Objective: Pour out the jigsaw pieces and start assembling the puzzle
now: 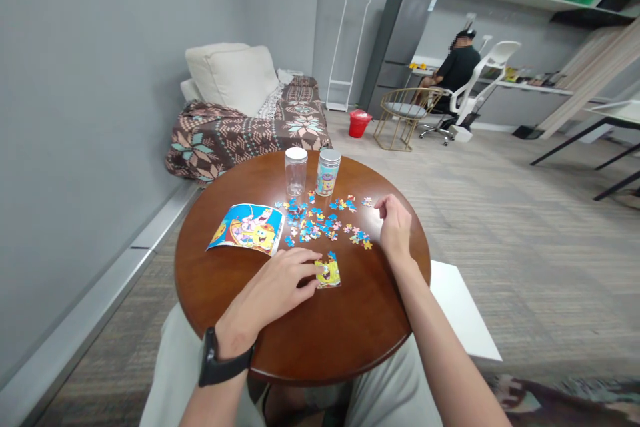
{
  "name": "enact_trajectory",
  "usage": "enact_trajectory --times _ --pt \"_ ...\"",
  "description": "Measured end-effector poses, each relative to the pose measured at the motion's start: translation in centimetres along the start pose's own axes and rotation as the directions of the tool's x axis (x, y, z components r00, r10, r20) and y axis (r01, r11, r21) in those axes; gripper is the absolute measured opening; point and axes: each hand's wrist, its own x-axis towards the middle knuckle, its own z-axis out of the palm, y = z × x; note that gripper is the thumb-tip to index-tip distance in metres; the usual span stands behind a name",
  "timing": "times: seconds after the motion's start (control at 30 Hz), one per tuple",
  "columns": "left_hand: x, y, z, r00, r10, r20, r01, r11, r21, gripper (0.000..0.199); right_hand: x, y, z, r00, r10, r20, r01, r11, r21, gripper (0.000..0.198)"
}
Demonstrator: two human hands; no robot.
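Currently, the left hand (273,290) lies palm-down on the round brown wooden table (300,333), its fingertips pressing the left edge of the small assembled yellow-and-blue puzzle section (329,272). The right hand (395,225) hovers with fingers curled at the right end of the scattered loose blue, pink and yellow puzzle pieces (320,220); whether it pinches a piece cannot be told. A colourful cartoon reference picture (247,227) lies left of the pieces. Behind them stand a clear empty jar (295,172) and a printed jar (328,173), both white-lidded.

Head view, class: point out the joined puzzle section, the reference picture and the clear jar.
joined puzzle section (329,273), head view, its yellow middle.
reference picture (247,227), head view, centre of sheet.
clear jar (295,175), head view, glass body.
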Motion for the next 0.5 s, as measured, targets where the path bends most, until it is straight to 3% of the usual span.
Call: enact_trajectory --times 0.2,0.33,0.43,0.5 --pt "0.2 0.1 -0.2 1.0 -0.008 -0.002 0.008 1.0 -0.011 0.022 -0.1 -0.1 0.1 0.995 0.049 0.087 -0.04 0.995 -0.096 0.044" --pt "0.1 0.2 -0.1 1.0 0.002 -0.006 -0.002 1.0 -0.02 0.02 0.0 0.1 0.5 0.944 0.186 0.272 -0.113 0.958 -0.263 0.045" --pt "0.0 0.2 0.1 0.998 -0.019 -0.056 0.019 1.0 -0.008 0.031 0.0 0.4 0.9 0.89 0.239 0.388 -0.049 0.897 -0.44 0.04" --pt "-0.1 0.0 0.3 0.988 -0.074 -0.138 0.082 0.996 0.047 0.04 -0.1 0.5 1.1 0.881 0.221 0.418 0.015 0.87 -0.492 0.039"
